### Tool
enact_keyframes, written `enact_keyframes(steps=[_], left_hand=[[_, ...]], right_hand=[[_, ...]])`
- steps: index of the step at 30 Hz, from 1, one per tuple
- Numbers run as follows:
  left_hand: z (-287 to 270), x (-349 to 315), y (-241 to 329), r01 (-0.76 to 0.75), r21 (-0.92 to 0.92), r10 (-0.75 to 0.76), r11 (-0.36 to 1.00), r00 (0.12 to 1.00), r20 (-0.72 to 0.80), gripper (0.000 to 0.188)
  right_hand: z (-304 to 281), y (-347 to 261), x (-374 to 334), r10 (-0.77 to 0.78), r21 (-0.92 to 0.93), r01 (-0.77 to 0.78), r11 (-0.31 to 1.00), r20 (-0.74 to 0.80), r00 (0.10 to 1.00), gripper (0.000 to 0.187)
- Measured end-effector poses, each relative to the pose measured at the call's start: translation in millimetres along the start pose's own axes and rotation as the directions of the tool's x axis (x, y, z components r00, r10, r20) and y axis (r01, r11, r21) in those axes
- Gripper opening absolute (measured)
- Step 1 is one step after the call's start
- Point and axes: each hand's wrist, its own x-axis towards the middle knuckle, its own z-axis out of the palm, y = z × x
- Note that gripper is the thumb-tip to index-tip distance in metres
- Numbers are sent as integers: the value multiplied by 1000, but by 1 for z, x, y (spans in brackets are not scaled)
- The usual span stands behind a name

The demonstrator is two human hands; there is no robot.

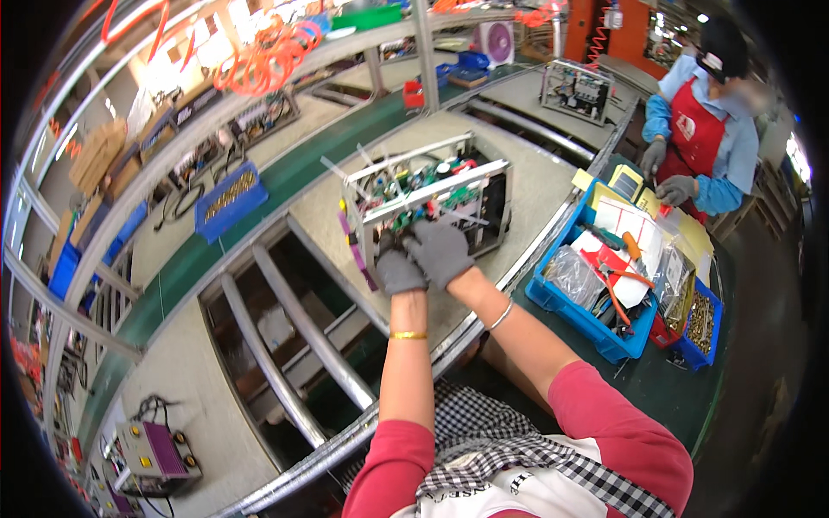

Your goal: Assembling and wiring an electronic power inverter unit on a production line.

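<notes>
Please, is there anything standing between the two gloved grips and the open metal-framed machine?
Nothing visible does. The left grip and right grip are at the near side of the open machine; what exactly they touch is unclear. The blue bin stands to the right, out of the way.

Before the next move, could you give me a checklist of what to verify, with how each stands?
1. Gloves on: ok. The left hand and right hand both wear grey gloves.
2. Unit supported: ok. The metal-framed unit stands on a pale board.
3. Wrists bare: not ok. There is a yellow bangle on the left, a silvery bangle on the right.
4. Grip: cannot tell. The fingertips are hidden at the unit's near side.
5. Tools nearby: ok. A red-handled tool lies in the blue bin to the right.
</notes>
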Motion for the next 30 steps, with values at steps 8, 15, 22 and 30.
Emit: enact_keyframes(steps=[8, 15, 22, 30], left_hand=[[-4, 1, 6, 67, 108, -65, 992, 998, -17, 27], [-17, -6, 11, -25, 297, 1, 955, 997, 81, 34], [-17, 10, 1, -169, 255, 56, 952, 917, 396, 35], [-65, 61, 8, 120, 199, -127, 973, 992, 26, 47]], right_hand=[[-10, -7, 3, 52, 121, -67, 990, 119, 991, 26], [-8, -6, -4, 15, 156, -20, 988, 36, 999, 19], [2, -5, -9, -147, 151, 172, 973, -165, 975, 12], [-9, -5, -14, -180, 419, 263, 869, -227, 957, 19]])
